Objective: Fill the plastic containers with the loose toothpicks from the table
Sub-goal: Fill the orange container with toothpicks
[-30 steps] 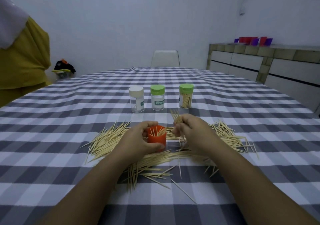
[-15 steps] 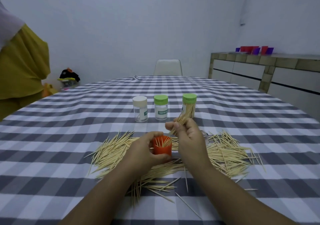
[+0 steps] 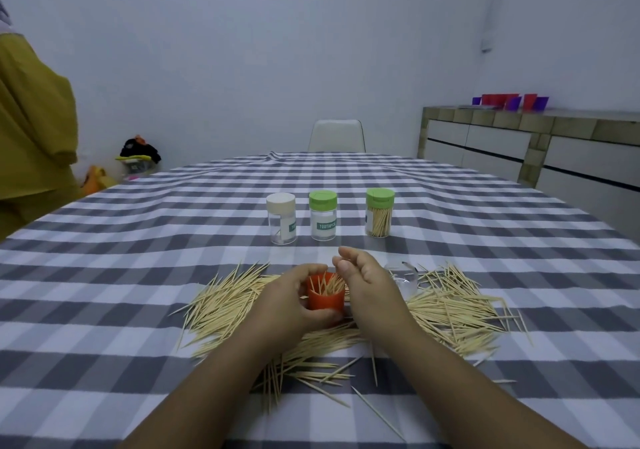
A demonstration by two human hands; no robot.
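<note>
Head view: loose toothpicks (image 3: 450,306) ring orange container (image 3: 325,298).

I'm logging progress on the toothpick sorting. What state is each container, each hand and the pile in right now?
Orange container: open, upright, partly filled.
White-lidded jar: capped, nearly empty.
Middle green-lidded jar: capped, contents unclear.
Right green-lidded jar: capped, holds toothpicks.
Left hand: gripping the orange container.
Right hand: open, empty, above the container.
Loose toothpicks: scattered on the tablecloth.
</note>
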